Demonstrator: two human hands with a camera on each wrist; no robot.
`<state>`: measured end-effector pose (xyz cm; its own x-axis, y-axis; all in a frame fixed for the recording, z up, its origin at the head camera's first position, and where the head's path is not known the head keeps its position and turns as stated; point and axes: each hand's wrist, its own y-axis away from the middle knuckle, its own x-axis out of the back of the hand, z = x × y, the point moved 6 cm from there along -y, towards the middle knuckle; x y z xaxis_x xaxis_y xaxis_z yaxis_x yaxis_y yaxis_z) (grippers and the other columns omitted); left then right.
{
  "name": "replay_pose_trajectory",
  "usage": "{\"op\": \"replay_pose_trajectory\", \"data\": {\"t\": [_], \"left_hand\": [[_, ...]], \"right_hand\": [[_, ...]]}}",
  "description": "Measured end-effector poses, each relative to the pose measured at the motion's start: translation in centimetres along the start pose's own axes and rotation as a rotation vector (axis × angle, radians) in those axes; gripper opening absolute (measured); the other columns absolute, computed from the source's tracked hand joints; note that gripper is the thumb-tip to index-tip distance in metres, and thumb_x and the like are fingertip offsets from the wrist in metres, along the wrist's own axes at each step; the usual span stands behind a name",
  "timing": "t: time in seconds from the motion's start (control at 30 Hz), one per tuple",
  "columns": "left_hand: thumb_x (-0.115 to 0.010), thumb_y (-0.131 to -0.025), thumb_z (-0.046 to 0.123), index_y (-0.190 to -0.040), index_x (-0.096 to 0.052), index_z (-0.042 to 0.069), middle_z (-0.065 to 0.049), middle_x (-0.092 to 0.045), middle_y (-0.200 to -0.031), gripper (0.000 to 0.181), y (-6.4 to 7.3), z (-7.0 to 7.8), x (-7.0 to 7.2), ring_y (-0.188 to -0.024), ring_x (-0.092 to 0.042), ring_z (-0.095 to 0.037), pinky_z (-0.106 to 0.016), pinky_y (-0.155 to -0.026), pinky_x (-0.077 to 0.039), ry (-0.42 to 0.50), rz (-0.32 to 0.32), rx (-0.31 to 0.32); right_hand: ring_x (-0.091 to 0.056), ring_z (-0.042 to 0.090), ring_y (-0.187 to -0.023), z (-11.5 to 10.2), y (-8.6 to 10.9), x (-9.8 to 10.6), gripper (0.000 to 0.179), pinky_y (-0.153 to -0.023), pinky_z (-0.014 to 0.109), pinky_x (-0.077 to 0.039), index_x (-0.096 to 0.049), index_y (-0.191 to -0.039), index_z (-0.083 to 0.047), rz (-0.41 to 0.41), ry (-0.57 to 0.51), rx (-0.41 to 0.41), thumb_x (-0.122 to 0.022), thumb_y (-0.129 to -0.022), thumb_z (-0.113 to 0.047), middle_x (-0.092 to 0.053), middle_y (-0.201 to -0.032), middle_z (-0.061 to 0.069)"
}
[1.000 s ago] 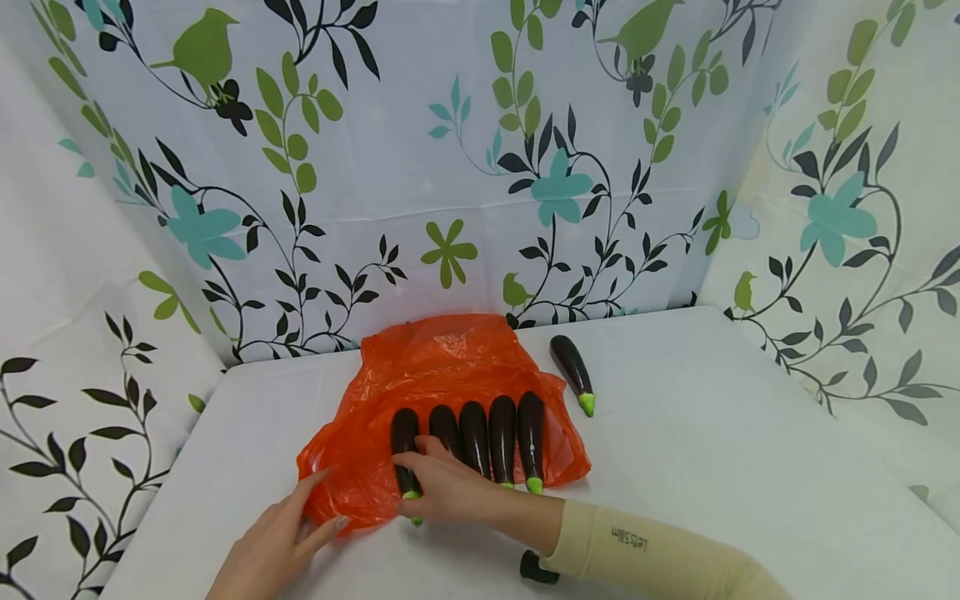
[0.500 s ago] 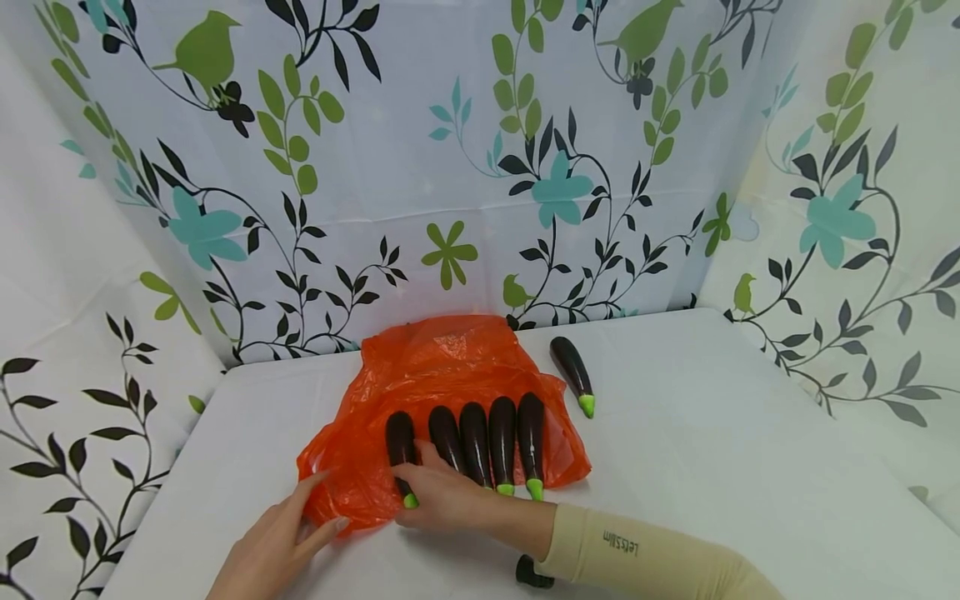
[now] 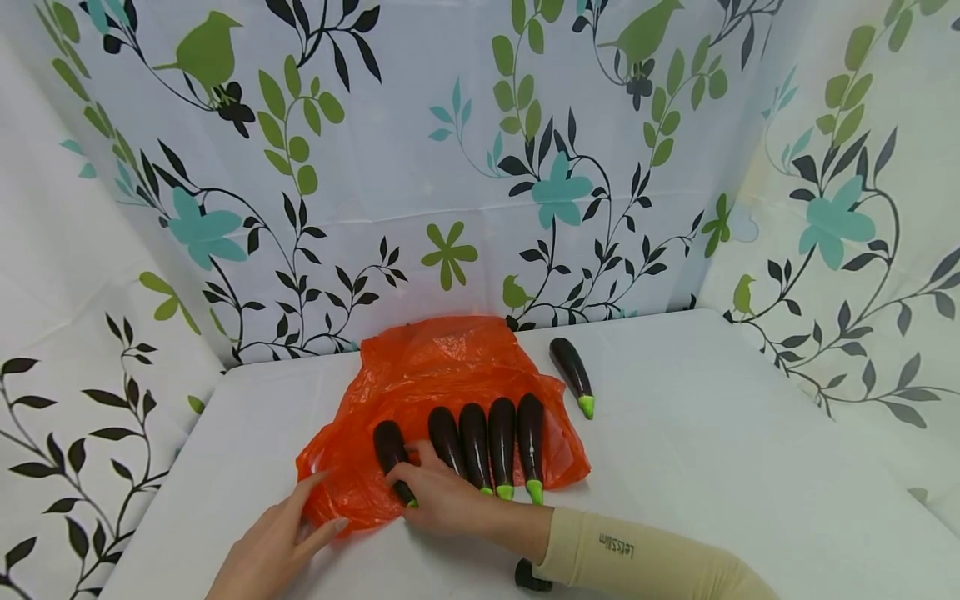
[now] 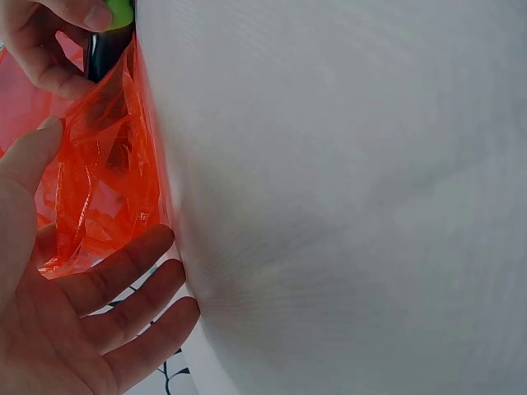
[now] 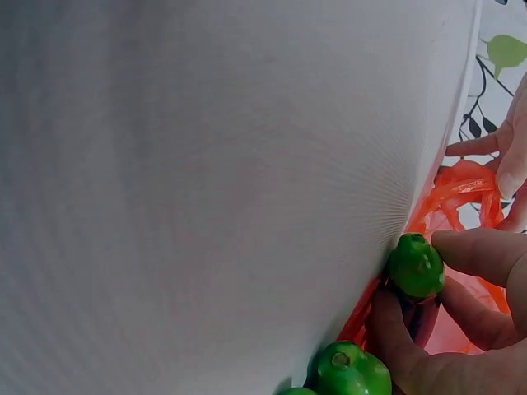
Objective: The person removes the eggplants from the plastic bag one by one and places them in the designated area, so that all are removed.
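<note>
A small dark eggplant (image 3: 389, 446) with a green cap lies tilted on the left part of a flattened red plastic bag (image 3: 435, 367). My right hand (image 3: 442, 500) pinches it near the cap, thumb and fingers about it; the right wrist view shows the green cap (image 5: 416, 267) close up. Several more eggplants (image 3: 531, 433) lie side by side on the bag to the right, caps toward me, partly covered by the right hand. At the bag's left front corner my left hand (image 3: 273, 533) touches the plastic, its fingers (image 4: 136, 317) spread and nearly straight.
Right of the bag, one eggplant (image 3: 572, 371) lies alone on the white table (image 3: 712, 450). A small black object (image 3: 531, 577) shows partly under the right sleeve. Patterned curtain (image 3: 450, 150) hangs behind and at both sides.
My right hand has shifted the leftmost eggplant a little to the left, away from the row, and its top now leans left. The left hand stays still.
</note>
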<state>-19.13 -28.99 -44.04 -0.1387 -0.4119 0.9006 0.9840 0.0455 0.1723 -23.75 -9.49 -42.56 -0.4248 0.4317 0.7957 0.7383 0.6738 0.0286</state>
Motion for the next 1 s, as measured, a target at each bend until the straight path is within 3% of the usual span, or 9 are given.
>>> {"op": "replay_pose_trajectory", "data": {"t": [0.27, 0.57, 0.83, 1.0], "left_hand": [[-0.067, -0.081, 0.062, -0.143, -0.038, 0.003, -0.007, -0.062, -0.106, 0.090, 0.1, -0.1, -0.1, -0.091, -0.057, -0.023, -0.057, -0.081, -0.052, 0.004, -0.006, 0.001], [-0.067, -0.081, 0.063, -0.144, -0.037, 0.004, -0.005, -0.061, -0.102, 0.090, 0.3, 0.0, 0.0, -0.089, -0.056, -0.022, -0.056, -0.081, -0.053, 0.006, -0.005, 0.000], [-0.066, -0.082, 0.063, -0.145, -0.037, 0.006, -0.005, -0.060, -0.100, 0.090, 0.4, 0.0, 0.0, -0.090, -0.057, -0.022, -0.056, -0.080, -0.053, 0.010, -0.004, -0.003], [-0.066, -0.082, 0.062, -0.145, -0.037, 0.007, -0.005, -0.060, -0.101, 0.089, 0.4, 0.1, 0.2, -0.091, -0.056, -0.023, -0.055, -0.080, -0.053, 0.009, 0.002, -0.010]], "right_hand": [[-0.052, 0.018, -0.117, 0.5, 0.0, 0.0, 0.030, -0.093, 0.029, -0.049, -0.066, -0.115, -0.022, 0.025, -0.055, -0.036, -0.075, -0.088, -0.017, -0.038, -0.142, 0.011], [-0.049, 0.015, -0.116, 0.9, 0.3, 0.8, 0.023, -0.095, 0.036, -0.047, -0.068, -0.111, -0.027, 0.032, -0.152, -0.033, -0.073, -0.090, -0.020, -0.049, -0.129, 0.001], [-0.049, 0.012, -0.107, 0.7, 1.3, 2.3, 0.032, -0.081, 0.023, -0.047, -0.068, -0.122, -0.026, -0.003, -0.210, 0.023, -0.071, -0.091, -0.018, -0.048, -0.133, 0.001], [-0.052, 0.008, -0.103, 0.4, 2.8, 3.4, 0.035, -0.079, 0.020, -0.049, -0.067, -0.124, -0.028, -0.028, -0.222, 0.068, -0.071, -0.091, -0.018, -0.047, -0.137, 0.001]]}}
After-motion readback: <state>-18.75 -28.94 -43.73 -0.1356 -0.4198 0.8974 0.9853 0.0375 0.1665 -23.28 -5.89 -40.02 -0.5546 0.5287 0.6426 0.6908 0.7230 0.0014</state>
